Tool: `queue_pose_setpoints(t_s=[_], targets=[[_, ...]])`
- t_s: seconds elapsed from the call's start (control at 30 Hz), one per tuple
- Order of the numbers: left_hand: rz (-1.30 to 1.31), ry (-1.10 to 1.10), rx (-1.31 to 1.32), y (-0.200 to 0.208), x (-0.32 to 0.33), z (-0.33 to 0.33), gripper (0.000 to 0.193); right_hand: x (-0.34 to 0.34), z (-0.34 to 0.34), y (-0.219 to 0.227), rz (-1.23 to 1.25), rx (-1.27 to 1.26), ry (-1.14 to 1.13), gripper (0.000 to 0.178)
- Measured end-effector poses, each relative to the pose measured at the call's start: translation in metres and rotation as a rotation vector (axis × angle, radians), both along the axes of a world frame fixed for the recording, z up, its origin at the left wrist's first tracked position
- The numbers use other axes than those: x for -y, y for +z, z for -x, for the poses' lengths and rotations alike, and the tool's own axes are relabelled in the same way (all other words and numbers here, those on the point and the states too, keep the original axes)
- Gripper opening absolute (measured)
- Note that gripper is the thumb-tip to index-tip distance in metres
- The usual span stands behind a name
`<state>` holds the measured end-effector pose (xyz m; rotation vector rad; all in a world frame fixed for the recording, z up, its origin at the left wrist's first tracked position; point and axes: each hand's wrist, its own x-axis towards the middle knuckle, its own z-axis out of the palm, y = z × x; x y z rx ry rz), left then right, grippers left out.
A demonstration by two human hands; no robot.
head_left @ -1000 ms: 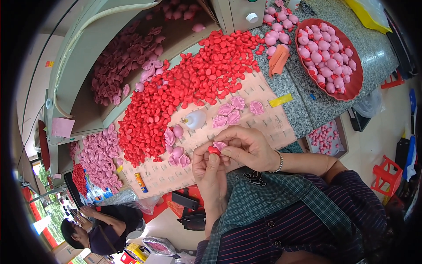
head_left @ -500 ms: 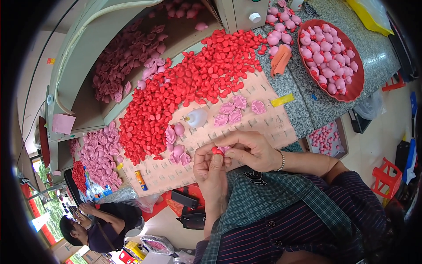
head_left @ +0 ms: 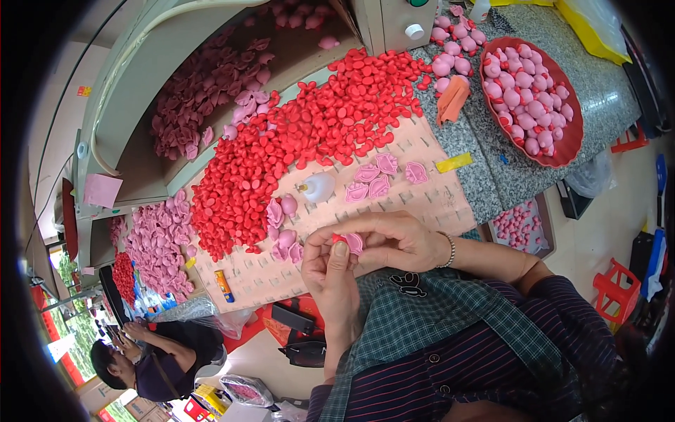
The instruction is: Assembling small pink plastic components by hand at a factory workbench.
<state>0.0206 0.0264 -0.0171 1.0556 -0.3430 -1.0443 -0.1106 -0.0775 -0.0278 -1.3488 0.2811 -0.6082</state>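
Observation:
Both of my hands meet just in front of the mat's near edge. My left hand (head_left: pixel 333 274) is closed, thumb and fingers pinching a small glossy red piece (head_left: pixel 339 240). My right hand (head_left: pixel 408 243) pinches a pink cupped piece (head_left: pixel 354 243) against the red one; its fingertips partly hide the join. Beyond them on the pink mat (head_left: pixel 415 151) lie several loose pink folded pieces (head_left: pixel 368 173). A small white bottle with a narrow tip (head_left: pixel 320 188) lies beside them. Left of the bottle sit several pink rounded and cupped pieces (head_left: pixel 283 238).
A broad heap of red pieces (head_left: pixel 281 151) covers the far mat. Pink pieces (head_left: pixel 158 243) pile up at left. On the granite counter stands a red scalloped bowl (head_left: pixel 575 141) of pink-and-red figures, near an orange cloth (head_left: pixel 452 100). Another person (head_left: pixel 165 359) works at lower left.
The pink piece has turned up into clearer view against the red piece. My left hand has shifted slightly left and up. The surroundings look the same apart from a small camera shift.

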Motion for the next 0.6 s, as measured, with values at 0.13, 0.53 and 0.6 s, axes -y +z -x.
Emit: queue_pose_setpoints(t_s=[0.13,0.53,0.6], targets=[[-0.058,-0.029,0.088,0.008,0.004,-0.002,0.027,0.014,-0.005,-0.016,0.806,0.007,-0.262,0.039],[-0.061,0.053,1.003,0.003,0.009,0.006,0.034,-0.009,0.001,-0.017,-0.373,0.103,-0.149,0.023],[-0.07,0.082,1.067,0.007,0.011,0.007,0.034,-0.006,0.0,-0.015,-0.447,0.095,-0.135,0.023]])
